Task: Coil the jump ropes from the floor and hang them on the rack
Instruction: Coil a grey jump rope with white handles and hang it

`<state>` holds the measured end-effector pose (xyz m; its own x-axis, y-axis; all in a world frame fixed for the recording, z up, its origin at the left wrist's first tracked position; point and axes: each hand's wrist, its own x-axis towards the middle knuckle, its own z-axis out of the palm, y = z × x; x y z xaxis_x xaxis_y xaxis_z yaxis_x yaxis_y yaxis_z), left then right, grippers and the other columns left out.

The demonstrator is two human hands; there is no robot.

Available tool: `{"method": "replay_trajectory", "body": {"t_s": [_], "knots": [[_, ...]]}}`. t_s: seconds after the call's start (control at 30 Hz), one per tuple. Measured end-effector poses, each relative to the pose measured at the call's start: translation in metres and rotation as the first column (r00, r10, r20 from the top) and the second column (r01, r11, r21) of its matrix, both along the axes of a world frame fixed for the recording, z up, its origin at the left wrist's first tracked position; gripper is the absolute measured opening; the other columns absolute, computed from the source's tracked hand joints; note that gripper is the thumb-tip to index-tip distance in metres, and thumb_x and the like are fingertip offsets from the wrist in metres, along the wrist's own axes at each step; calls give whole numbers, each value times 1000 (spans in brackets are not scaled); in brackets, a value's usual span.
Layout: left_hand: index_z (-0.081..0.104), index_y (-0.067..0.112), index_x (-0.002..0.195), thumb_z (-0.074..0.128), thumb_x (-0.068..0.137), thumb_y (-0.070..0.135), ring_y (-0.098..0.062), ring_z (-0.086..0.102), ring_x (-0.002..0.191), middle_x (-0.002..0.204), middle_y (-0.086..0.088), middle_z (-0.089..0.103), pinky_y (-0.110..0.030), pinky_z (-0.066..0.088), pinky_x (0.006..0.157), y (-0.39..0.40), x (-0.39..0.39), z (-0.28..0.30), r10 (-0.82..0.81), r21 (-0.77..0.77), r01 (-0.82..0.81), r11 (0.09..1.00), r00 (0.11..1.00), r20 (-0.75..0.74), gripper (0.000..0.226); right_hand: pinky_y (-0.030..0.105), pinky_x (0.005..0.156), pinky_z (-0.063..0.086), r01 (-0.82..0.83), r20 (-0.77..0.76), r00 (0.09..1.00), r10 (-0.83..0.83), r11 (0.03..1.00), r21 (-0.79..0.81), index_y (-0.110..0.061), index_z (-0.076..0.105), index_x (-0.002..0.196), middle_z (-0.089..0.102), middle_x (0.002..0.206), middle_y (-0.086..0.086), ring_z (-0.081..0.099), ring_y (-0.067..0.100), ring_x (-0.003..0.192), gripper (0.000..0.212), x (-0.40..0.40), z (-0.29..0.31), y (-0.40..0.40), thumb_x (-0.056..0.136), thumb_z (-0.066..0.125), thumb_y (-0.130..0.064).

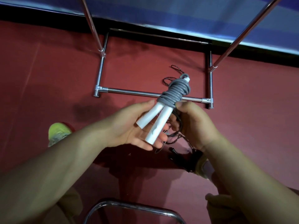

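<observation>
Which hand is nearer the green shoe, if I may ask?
Left. The left hand, carrying the rope, is right of the shoe; the right hand grips the rope's far side.

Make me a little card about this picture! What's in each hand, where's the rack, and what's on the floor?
left hand: open under the two white handles
right hand: grips a thin black rope, thumb on the grey rope
grey rope: wound round the handles
rack: shiny metal, stands on the red floor just ahead
on the floor: more loops of black rope, a green shoe
</observation>
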<state>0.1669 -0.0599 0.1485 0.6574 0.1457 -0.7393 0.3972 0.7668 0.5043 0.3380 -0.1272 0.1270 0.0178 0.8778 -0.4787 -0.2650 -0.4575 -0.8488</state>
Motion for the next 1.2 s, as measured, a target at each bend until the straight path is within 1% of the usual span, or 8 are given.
{"method": "replay_trajectory", "body": {"t_s": [0.17,0.23,0.33,0.57,0.7,0.83,0.97,1.2], "knots": [[73,6,75,35,76,62,-19,49,41,55,-8,54,-26,47,48,0,-1,10,107,-222,-83,972,989,101,68,30,52,27,-65,-43,997,69,994,89,1,52,79,42,60,11,34,18,53,48,-1,4,-1,73,56,-46],[68,8,65,34,81,58,-15,36,35,48,-4,42,-22,37,45,2,0,11,143,-162,-134,978,989,47,63,26,48,30,-102,70,993,95,990,97,9,52,81,44,67,16,35,17,52,59,-2,6,-1,81,53,-50],[63,6,66,28,91,55,-17,33,36,48,-5,41,-25,33,46,3,3,9,174,-30,-174,984,985,-15,65,34,50,28,-150,266,955,135,988,36,-5,55,74,47,66,13,37,20,52,52,-3,8,-2,91,41,-51],[61,5,71,26,95,55,-19,38,37,49,-6,44,-25,36,45,0,5,6,197,69,-192,979,979,-58,65,27,43,27,-120,332,935,127,992,-39,1,49,63,36,45,2,30,19,44,58,-7,15,-1,94,38,-47],[60,5,72,26,97,53,-19,41,38,46,-5,48,-22,39,41,0,7,3,208,293,-166,942,971,-118,63,25,46,30,-126,458,876,150,989,-81,6,47,59,43,48,11,34,18,45,65,-5,11,-3,97,39,-47],[64,2,78,31,98,50,-19,51,44,53,-5,59,-28,42,54,4,2,-13,154,615,91,783,930,-334,61,23,49,38,-196,254,934,252,954,-228,-10,61,69,54,54,4,48,16,46,75,-9,5,-6,84,28,-75],[61,13,84,37,88,62,-22,56,61,69,-5,62,-36,47,70,3,0,-21,80,603,193,774,915,-395,54,26,47,35,-235,28,967,252,931,-278,1,61,102,53,65,6,46,15,46,100,-9,1,-4,75,18,-84],[59,10,104,37,97,44,-20,54,81,96,-7,63,-34,45,80,-1,2,-23,6,594,283,753,900,-436,41,28,51,35,-231,126,952,278,926,-299,-14,62,107,61,70,2,50,16,55,84,-10,-7,-5,66,40,-84]]}}
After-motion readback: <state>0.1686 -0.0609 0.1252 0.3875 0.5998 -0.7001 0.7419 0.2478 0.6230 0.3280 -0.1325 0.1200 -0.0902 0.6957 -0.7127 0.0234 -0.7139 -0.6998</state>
